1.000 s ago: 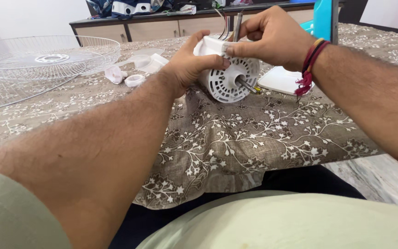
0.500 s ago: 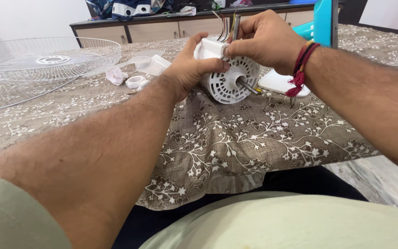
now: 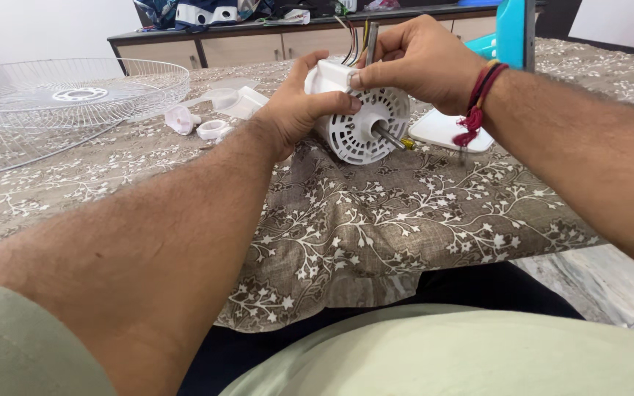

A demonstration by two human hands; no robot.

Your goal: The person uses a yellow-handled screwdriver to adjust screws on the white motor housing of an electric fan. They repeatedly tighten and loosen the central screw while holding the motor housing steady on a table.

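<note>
A white fan motor housing (image 3: 365, 126) with a perforated round face and a metal shaft lies on its side on the table. My left hand (image 3: 296, 106) grips it from the left, thumb across its top. My right hand (image 3: 421, 60) pinches at the top of the housing, where coloured wires and a thin grey rod (image 3: 370, 35) stick up; red threads circle that wrist. What the right fingertips hold is hidden.
The table carries a brown floral cloth (image 3: 376, 220). A white wire fan guard (image 3: 67, 99) lies at the far left, small white plastic parts (image 3: 207, 121) beside it. A white flat piece (image 3: 445, 132) lies right of the motor, a teal part (image 3: 511, 29) behind. A cabinet stands beyond.
Both hands stay on the motor housing. My right hand has shifted slightly left and lower onto its top; the housing has barely moved.
</note>
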